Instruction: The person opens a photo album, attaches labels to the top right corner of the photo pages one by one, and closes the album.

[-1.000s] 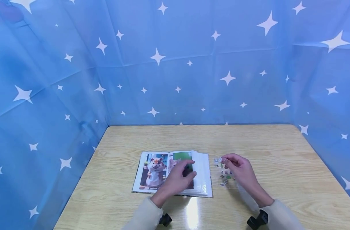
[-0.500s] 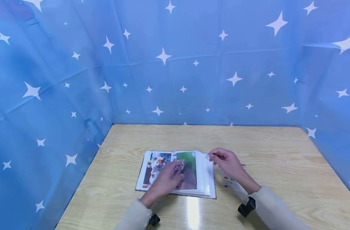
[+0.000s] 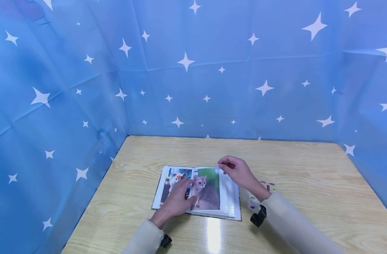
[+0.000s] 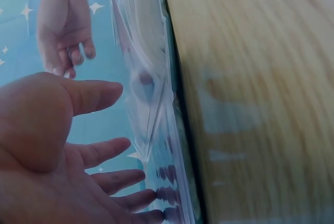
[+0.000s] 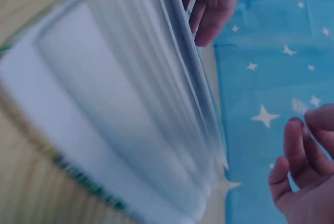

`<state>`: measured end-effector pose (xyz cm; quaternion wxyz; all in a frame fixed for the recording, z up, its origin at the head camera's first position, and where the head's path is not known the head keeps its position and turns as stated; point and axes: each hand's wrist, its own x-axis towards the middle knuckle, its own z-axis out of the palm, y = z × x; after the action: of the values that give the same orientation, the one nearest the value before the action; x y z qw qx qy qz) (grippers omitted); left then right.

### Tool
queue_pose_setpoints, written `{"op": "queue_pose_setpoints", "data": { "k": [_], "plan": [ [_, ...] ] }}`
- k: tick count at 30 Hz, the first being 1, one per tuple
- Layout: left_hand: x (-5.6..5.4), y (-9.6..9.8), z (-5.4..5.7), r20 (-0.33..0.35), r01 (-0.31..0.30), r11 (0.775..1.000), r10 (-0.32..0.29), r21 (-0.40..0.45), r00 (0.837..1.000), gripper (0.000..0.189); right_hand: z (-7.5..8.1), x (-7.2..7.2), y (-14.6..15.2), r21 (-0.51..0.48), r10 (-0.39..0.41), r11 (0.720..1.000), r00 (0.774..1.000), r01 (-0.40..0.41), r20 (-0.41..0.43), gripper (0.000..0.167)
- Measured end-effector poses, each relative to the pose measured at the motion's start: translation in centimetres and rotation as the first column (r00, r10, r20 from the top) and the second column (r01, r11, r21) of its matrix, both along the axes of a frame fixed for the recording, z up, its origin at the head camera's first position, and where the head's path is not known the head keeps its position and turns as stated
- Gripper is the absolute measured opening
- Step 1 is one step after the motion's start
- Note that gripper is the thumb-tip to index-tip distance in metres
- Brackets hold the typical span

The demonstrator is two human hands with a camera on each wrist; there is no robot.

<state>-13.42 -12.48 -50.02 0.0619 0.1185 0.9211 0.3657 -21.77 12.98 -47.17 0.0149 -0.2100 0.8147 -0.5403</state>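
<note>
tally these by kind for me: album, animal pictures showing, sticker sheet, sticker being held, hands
Open white-paged photo album: 1
Rectangular colour animal pictures, a hamster-like one and a cat one: 2
Clear plastic sticker sheet, partly hidden: 1
Small pale striped sticker: 1
Bare hands, left hand and right hand: 2
Total: 7

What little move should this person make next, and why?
Perhaps lower the sticker onto the cat photo: the right grip pinches it, clear of the album in the right wrist view, while the head view shows it over the photo's upper right corner.
</note>
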Motion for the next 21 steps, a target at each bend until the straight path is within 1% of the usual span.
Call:
{"op": "queue_pose_setpoints", "data": {
  "k": [3, 6, 9, 14, 19, 21],
  "plan": [
    [-0.1, -0.1, -0.3, -0.025, 0.018, 0.999, -0.019, -0.044, 0.999, 0.06, 0.3, -0.6, -1.3, 0.04, 0.021, 0.999, 1.0, -0.021, -0.005, 0.011],
    [-0.2, -0.1, -0.4, -0.032, 0.027, 0.995, -0.03, -0.096, 0.999, 0.063, 0.8, -1.2, -2.7, 0.086, 0.04, 0.995, 0.999, -0.041, 0.011, 0.012],
    [-0.1, 0.0, -0.5, -0.034, 0.029, 0.991, -0.034, -0.132, 0.999, 0.064, 1.1, -1.8, -4.0, 0.106, 0.063, 0.992, 0.998, -0.065, 0.027, 0.012],
    [-0.1, 0.2, -0.3, -0.029, 0.021, 0.989, -0.025, -0.148, 0.999, 0.063, 0.9, -2.7, -5.9, 0.102, 0.095, 0.99, 0.994, -0.101, 0.06, 0.014],
    [-0.2, 0.2, -0.3, -0.018, 0.01, 0.988, -0.013, -0.155, 1.0, 0.062, 0.3, -3.3, -7.2, 0.09, 0.087, 0.991, 0.99, -0.097, 0.108, 0.015],
    [-0.1, 0.2, -0.3, -0.026, 0.009, 0.987, -0.013, -0.158, 1.0, 0.062, 0.2, -3.3, -7.5, 0.084, 0.082, 0.992, 0.989, -0.092, 0.12, 0.015]
  ]
}}
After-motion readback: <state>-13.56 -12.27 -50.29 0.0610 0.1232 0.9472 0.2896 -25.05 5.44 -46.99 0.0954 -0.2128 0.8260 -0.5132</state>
